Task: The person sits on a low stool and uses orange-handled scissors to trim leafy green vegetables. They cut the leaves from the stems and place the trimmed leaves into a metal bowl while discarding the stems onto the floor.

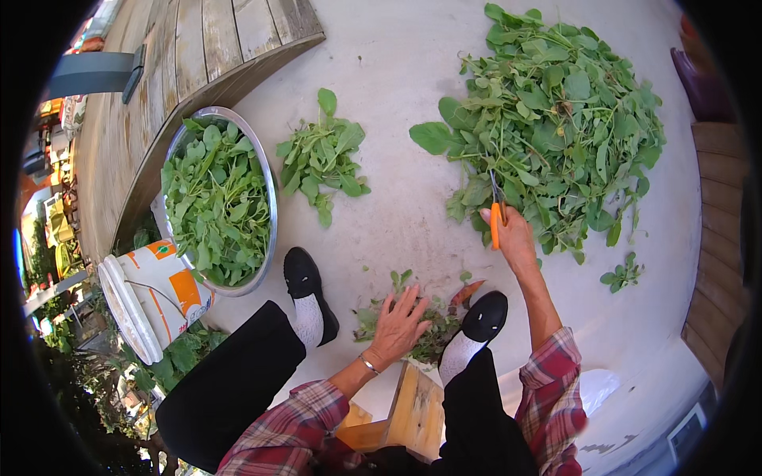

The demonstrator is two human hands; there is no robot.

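My right hand [515, 237] holds scissors with orange handles [495, 223]; their blades point into the lower left edge of a large heap of leafy greens [571, 131] on the floor. My left hand [397, 326], fingers spread and palm down, rests over a small pile of plant scraps [440, 333] between my shoes. A reddish-brown leaf [466, 294] lies beside that pile. Ahead on the left, a small bunch of greens [324, 154] lies on the floor next to a metal basin [271, 196] filled with leafy greens [217, 202].
A white and orange plastic bucket [158, 294] lies tilted against the basin at left. Weathered wooden boards [196, 47] rise behind it. My black shoes [303, 273] flank the scraps, a wooden stool [417, 410] is beneath me, and a small sprig [622, 275] lies at right.
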